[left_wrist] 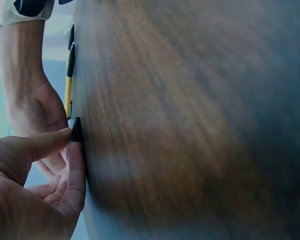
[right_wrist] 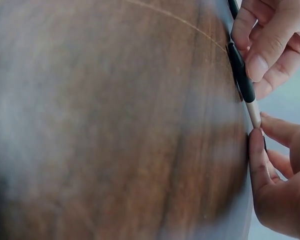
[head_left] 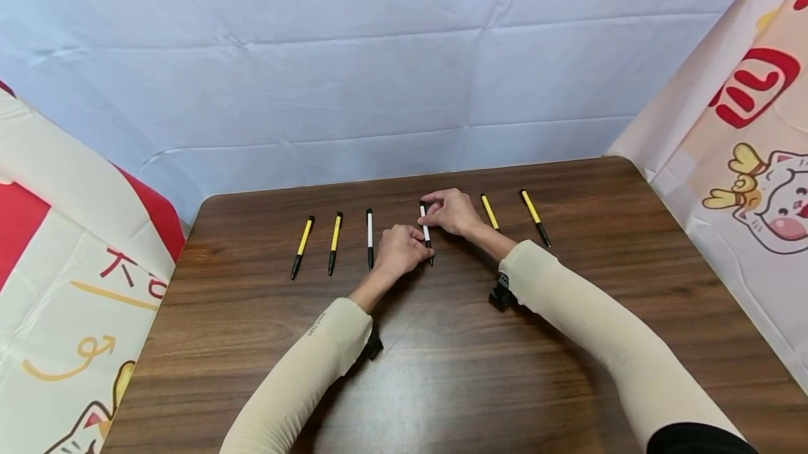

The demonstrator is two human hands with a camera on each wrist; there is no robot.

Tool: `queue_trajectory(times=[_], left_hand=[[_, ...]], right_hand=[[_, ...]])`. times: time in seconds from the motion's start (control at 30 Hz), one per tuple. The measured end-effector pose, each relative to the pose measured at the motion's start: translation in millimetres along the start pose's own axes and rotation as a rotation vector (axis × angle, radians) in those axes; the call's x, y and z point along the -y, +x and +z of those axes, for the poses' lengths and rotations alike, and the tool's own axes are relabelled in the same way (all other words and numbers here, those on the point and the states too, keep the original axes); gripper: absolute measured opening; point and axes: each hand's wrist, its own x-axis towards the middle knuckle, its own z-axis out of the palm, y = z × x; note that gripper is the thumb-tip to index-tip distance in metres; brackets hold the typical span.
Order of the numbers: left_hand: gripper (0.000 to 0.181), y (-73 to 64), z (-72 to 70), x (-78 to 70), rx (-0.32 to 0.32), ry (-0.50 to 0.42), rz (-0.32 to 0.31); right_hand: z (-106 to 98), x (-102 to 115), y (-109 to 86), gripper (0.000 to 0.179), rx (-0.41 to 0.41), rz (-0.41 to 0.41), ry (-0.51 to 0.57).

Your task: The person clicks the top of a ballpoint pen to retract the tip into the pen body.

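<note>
Left hand (left_wrist: 25, 207) pinches black pen tip (left_wrist: 76, 131); yellow-black pen (left_wrist: 68, 82) beside right hand (left_wrist: 39, 107).

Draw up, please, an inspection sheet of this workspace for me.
Surface: brown wood-grain table, with glare near its front.
Job's things: white pen in both hands; second white pen left of it; yellow pens, two on each outer side.
Clutter: nothing seen.
Hands: left hand pinches the held pen's black lower end; right hand pinches its upper part.
Cables: nothing seen.
Surroundings: pale sheet behind, printed cloths at both sides.
</note>
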Motion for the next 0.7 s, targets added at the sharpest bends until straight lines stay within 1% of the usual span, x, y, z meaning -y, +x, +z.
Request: queue_trajectory(times=[0.13,0.4,0.53,0.7], left_hand=[[0.025,-0.1,0.7,0.7,0.003,-0.015,-0.005],[0.023,-0.8,1.6,1.7,0.000,0.006,0.005],[0.024,-0.5,1.9,2.0,0.001,0.004,0.004],[0.024,0.1,1.4,2.0,0.004,-0.009,0.001]], right_hand=[[-2.2,-0.2,0.7,0.050,0.017,0.006,-0.028],[-5.1,0.3,0.6,0.051,0.057,0.001,-0.050],[-6.4,-0.4,0.5,0.052,0.062,0.000,-0.045],[-9.7,-1.2,-0.6,0.050,0.071,0.000,-0.011]])
